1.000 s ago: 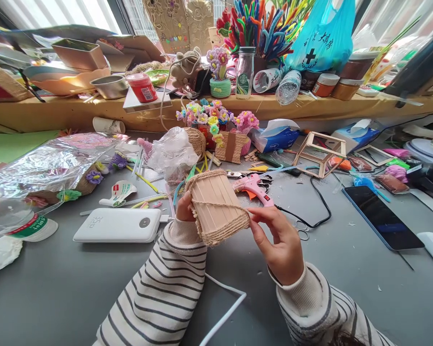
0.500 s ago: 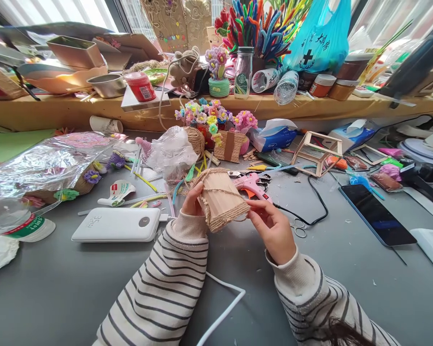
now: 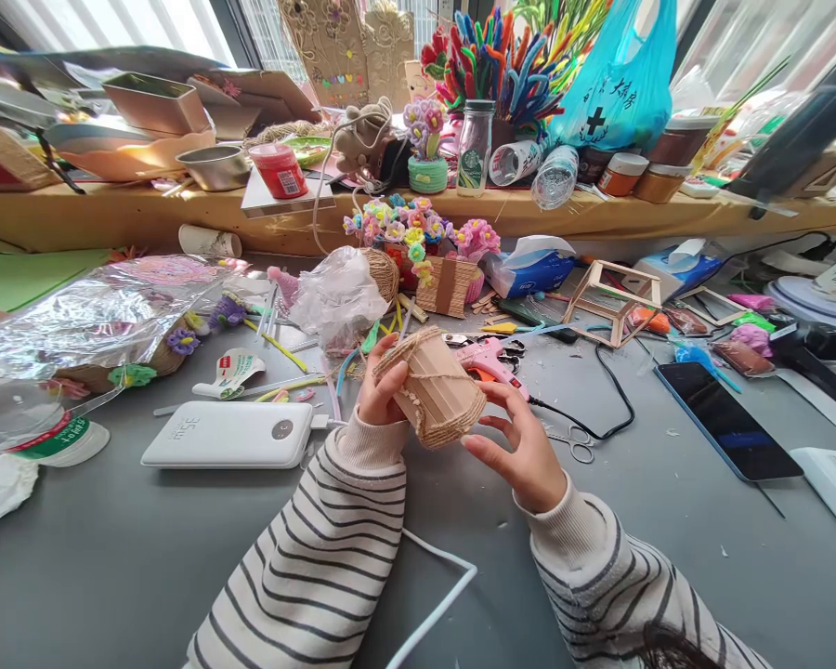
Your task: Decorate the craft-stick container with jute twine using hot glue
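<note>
"Above the middle of the worktop [image 3: 97, 576], one slatted wooden piece [image 3: 436, 395], held up and tilted. Which hands attend it?"

"Two, both bare. Item one, left hand [image 3: 382, 390]: forearm slanting up and rightward from the lower edge of view, striped sleeve [image 3: 306, 557] to the wrist. Fingers closed on the piece's left side, thumb laid against the near face; a firm grip."

"And item two?"

"Right hand [image 3: 522, 455]: forearm slanting up and leftward from the lower right, palm turned toward the piece. Fingers curved and half spread, thumb well parted from forefinger. Fingertips stand at the piece's right edge, thumb tip near its lower corner. Whether they touch, I cannot tell."

"Fittings on the piece?"

"Twine [image 3: 451, 433]: several rows along the lower end, more at the upper end, and a single strand crossing the slats aslant."

"Objects nearby?"

"Pink glue gun [image 3: 489, 359], lying just behind the piece, black cord [image 3: 617, 423] trailing to the right. Scissors [image 3: 578, 448], silver loops showing just beside the right hand. White power bank [image 3: 227, 435], flat, left of the left wrist. Ball of twine [image 3: 383, 269], farther back, partly behind a crumpled clear bag [image 3: 338, 297]. Phone [image 3: 728, 418], dark screen upward, well to the right."
</note>
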The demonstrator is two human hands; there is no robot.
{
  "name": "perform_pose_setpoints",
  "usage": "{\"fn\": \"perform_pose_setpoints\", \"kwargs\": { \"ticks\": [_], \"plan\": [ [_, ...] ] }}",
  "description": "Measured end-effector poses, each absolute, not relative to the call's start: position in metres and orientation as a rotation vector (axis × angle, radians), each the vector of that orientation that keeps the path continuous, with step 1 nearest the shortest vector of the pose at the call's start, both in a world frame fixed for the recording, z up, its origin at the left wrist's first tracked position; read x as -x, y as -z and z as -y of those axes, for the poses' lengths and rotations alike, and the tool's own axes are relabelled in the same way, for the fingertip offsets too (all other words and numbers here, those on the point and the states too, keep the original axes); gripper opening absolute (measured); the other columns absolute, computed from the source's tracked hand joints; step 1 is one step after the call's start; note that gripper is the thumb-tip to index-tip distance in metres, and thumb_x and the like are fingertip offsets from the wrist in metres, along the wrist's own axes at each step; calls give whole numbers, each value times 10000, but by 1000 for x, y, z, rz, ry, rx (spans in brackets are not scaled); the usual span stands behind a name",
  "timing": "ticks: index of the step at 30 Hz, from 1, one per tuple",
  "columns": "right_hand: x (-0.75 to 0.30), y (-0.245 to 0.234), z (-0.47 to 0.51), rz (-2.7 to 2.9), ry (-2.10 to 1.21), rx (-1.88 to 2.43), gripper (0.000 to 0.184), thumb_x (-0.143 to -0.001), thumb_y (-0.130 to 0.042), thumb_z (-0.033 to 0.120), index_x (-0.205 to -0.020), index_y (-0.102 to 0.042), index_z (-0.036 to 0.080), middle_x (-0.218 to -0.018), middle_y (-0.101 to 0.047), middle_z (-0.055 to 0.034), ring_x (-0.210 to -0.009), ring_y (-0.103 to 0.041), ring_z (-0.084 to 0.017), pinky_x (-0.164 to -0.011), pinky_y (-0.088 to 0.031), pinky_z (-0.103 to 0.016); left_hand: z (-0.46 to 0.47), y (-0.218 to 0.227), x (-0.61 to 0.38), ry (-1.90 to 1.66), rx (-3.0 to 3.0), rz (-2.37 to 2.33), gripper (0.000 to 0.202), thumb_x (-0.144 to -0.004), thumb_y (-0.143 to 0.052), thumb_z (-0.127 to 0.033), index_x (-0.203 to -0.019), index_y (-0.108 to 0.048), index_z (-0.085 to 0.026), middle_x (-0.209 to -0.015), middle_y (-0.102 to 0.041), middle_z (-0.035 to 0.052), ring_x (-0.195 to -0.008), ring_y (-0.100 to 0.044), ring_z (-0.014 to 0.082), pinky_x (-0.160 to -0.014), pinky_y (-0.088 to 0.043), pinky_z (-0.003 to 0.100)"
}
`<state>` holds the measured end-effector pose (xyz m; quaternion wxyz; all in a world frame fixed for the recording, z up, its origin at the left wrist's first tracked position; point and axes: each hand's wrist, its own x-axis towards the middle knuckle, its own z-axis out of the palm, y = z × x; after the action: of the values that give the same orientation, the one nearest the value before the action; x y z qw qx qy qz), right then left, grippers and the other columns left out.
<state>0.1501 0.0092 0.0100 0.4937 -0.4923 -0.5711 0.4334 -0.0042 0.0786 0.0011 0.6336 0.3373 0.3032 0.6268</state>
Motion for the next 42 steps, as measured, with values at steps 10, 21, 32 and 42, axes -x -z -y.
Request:
{"fn": "perform_pose_setpoints", "kwargs": {
  "ticks": [10,21,32,42],
  "plan": [
    [-148,-12,-8,1353,-1073,1257,570,-588,-675,401,-1069,-437,208,-1161,-489,-102,-1035,-485,-216,-779,-470,-365,-72,-12,0,-1473,-829,-640,483,-547,-681,-272,-986,-486,-223,-977,-621,27,-920,-574,227,-798,-431,347],
    [-145,-7,-9,1208,-1256,1197,544,-591,-680,363,-1040,-404,225,-1168,-456,-92,-1001,-498,-202,-742,-488,-337,-72,-10,0,-1436,-819,-662,512,-537,-688,-265,-997,-468,-226,-981,-613,39,-897,-585,233,-781,-443,353],
    [-146,-6,-11,1120,-1298,1221,510,-582,-682,356,-1005,-435,213,-1108,-496,-85,-937,-533,-185,-707,-501,-314,-78,-5,0,-1393,-778,-772,491,-502,-716,-288,-938,-512,-193,-920,-640,38,-798,-599,217,-706,-445,339],
    [-147,-4,-14,1014,-1325,1195,483,-573,-675,365,-994,-496,210,-1075,-539,-73,-885,-560,-195,-719,-491,-342,-73,-15,0,-1321,-684,-703,387,-591,-645,-392,-926,-553,-221,-973,-624,27,-910,-567,217,-735,-453,320]
  ]
}}
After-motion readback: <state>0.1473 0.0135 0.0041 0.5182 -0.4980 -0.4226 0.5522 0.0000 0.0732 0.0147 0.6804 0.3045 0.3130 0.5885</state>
